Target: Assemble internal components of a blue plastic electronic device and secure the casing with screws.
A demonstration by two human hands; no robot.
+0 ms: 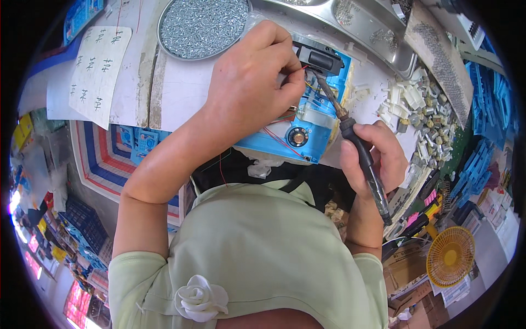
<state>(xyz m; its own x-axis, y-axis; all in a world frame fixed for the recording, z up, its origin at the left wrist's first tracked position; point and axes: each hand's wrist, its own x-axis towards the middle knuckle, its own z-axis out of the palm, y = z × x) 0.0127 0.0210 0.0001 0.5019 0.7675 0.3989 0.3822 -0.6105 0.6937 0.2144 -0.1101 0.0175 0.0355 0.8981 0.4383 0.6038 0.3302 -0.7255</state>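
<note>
Black-handled soldering iron (364, 156) pinched in right grip (388, 160); left grip (253, 82) pinches red wire (305, 67) over blue casing (318, 143).

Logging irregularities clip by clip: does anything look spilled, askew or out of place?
Mildly odd: white-and-metal parts lie heaped loose right of the blue casing, while silver screws sit contained in a round dish.

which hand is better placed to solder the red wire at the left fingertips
Likely the right hand: it grips the soldering iron, tip near the red wire. The left hand has its fingertips at that wire.
</note>
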